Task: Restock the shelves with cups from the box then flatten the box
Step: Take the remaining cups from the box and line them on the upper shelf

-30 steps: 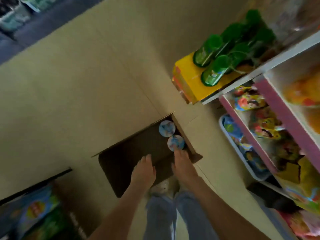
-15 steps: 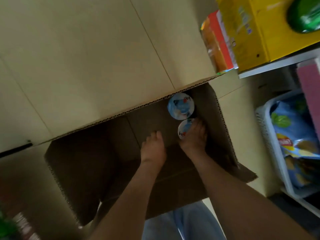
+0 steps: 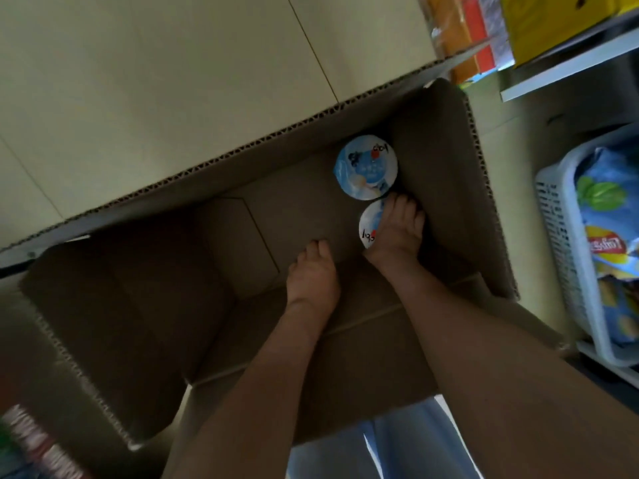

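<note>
Pale floor tiles surround the cardboard box, whose far right corner holds two yogurt cups: the right hand drapes the nearer cup, grip unclear, and should close round its sides, while the left hand hovers empty and relaxed.

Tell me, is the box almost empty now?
Almost. The box is mostly bare inside; only the far cup and the nearer cup stand in its right corner. The right hand lies over the nearer cup; the left hand reaches in holding nothing. Left to do: shelve both cups, then flatten the box, not yet folded.
</note>
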`<act>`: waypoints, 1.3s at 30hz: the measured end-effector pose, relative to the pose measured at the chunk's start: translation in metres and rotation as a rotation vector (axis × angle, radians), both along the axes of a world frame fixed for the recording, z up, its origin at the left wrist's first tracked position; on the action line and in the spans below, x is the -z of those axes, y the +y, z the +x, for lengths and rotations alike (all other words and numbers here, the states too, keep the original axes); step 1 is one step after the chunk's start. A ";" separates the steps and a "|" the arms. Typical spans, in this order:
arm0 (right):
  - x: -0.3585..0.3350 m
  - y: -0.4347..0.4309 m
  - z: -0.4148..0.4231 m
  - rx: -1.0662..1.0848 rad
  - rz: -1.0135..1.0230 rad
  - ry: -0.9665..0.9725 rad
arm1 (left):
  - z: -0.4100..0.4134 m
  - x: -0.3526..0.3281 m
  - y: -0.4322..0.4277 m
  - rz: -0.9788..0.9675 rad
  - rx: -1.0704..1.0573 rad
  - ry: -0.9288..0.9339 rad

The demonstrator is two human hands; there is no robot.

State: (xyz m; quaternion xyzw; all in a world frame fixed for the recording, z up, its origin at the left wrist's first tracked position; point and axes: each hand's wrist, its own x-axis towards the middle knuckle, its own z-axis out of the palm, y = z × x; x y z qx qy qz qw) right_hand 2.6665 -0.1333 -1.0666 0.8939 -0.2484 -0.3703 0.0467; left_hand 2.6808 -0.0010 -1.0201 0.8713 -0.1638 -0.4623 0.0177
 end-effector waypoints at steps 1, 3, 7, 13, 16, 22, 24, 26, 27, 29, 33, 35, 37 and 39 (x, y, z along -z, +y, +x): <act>-0.011 0.002 -0.001 -0.015 0.016 -0.004 | 0.002 -0.008 0.000 0.004 0.006 -0.014; -0.044 0.007 -0.006 -0.018 0.074 -0.027 | 0.008 -0.033 -0.002 -0.006 0.015 -0.036; -0.141 0.016 -0.009 0.097 0.229 -0.131 | 0.014 -0.115 -0.010 -0.104 0.034 -0.066; -0.319 0.008 -0.022 0.248 0.462 -0.562 | 0.010 -0.265 -0.009 -0.466 -0.048 -0.142; -0.416 -0.006 -0.043 0.292 0.449 -0.659 | 0.003 -0.346 -0.021 -0.673 -0.002 -0.185; -0.581 -0.038 -0.104 0.485 0.425 -0.770 | -0.022 -0.492 -0.076 -0.944 0.270 -0.215; -0.621 -0.051 -0.130 0.527 0.398 -0.840 | -0.038 -0.527 -0.096 -0.974 0.325 -0.185; -0.651 -0.063 -0.159 0.556 0.385 -0.918 | -0.058 -0.555 -0.116 -1.005 0.329 -0.100; -0.662 -0.069 -0.174 0.571 0.381 -0.944 | -0.068 -0.572 -0.127 -1.009 0.332 -0.039; -0.682 -0.083 -0.206 0.620 0.383 -1.011 | -0.093 -0.596 -0.150 -1.001 0.353 0.059; -0.711 -0.107 -0.275 0.701 0.304 -1.139 | -0.152 -0.635 -0.187 -1.056 0.346 0.119; -0.717 -0.117 -0.308 0.749 0.241 -1.205 | -0.179 -0.648 -0.201 -1.077 0.362 0.117; -0.723 -0.123 -0.336 0.839 0.208 -1.284 | -0.204 -0.662 -0.215 -1.119 0.419 0.127; -0.727 -0.128 -0.358 0.952 0.252 -1.350 | -0.223 -0.669 -0.229 -1.146 0.465 0.136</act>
